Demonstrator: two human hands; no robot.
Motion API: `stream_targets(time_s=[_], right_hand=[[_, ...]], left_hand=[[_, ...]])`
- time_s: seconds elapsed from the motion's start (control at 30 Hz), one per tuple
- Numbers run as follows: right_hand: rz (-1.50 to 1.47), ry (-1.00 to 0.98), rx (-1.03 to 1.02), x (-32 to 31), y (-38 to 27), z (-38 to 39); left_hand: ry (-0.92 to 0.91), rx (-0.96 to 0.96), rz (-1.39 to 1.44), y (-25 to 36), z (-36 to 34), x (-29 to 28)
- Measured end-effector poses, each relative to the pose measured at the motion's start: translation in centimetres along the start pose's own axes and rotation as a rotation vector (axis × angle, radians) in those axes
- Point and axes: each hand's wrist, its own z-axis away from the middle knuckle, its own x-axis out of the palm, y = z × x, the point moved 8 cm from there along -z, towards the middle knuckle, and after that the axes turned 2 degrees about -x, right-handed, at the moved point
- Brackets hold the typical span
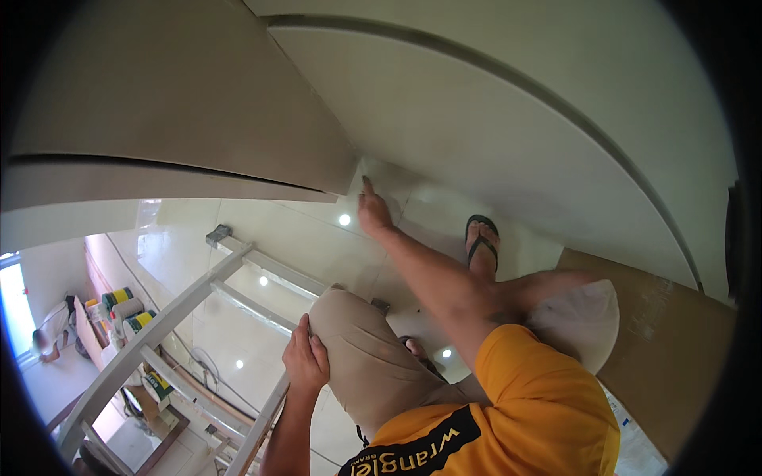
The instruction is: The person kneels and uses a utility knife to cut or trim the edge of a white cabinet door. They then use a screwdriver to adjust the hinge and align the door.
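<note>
My right hand [371, 208] reaches forward and down to the corner where two large grey-beige panels meet near the floor. Its fingers are drawn together, one pointing into the corner. A thin pale strip [362, 166] shows just past the fingertips, too small to name. Beside my beige-trousered knee [337, 317], my left hand [307, 357] lies over the side rail of a white metal ladder [190, 297]. Its fingers look curled on the rail, partly hidden. The left panel [182, 95] and the right panel [476, 127] rise close around the right hand.
My sandalled foot [482, 246] stands on glossy tiles beneath the right panel. Brown cardboard [667, 349] and a pale rounded thing [591, 325] are at the right. Paint tubs [119, 297] stand beyond the ladder, and another person [57, 329] bends low at far left.
</note>
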Motion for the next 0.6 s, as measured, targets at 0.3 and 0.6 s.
stream_targets(time_s=[0.3,0.6], right_hand=[[-0.046,0.203,-0.086,0.1,2.8,0.0],[-0.083,0.215,-0.165,3.3,3.4,-4.2]], left_hand=[[-0.021,-0.158,-0.091,5.0,-2.7,1.5],[-0.01,-0.174,-0.066,4.5,-3.2,1.2]])
